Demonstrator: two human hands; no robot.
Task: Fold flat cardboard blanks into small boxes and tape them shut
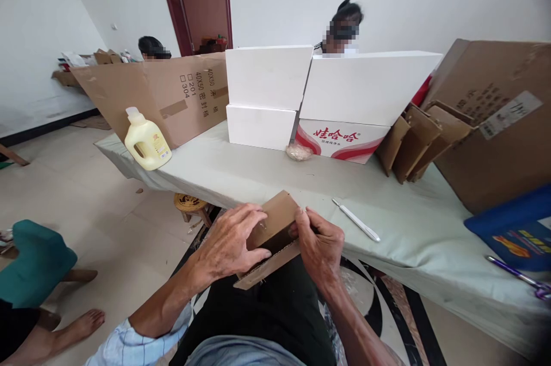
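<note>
Above my lap, at the table's front edge, I hold a small brown cardboard box [275, 214] with an open flap toward me. My left hand [235, 240] is wrapped over its left side, thumb on the near edge and fingers on top. On the right side, my right hand [317, 240] grips the box wall between thumb and fingers; some of its fingertips are hidden behind the cardboard. A white slim-handled knife or pen-like tool [356, 220] lies on the table to the right of my right hand.
Stacked white boxes [269, 78] and a red-and-white printed carton [340, 139] stand across the table [258, 174]. A yellow jug [147, 141] is at left, folded cardboard pieces [419, 136] and a blue container [512, 228] at right. Two people sit behind the boxes.
</note>
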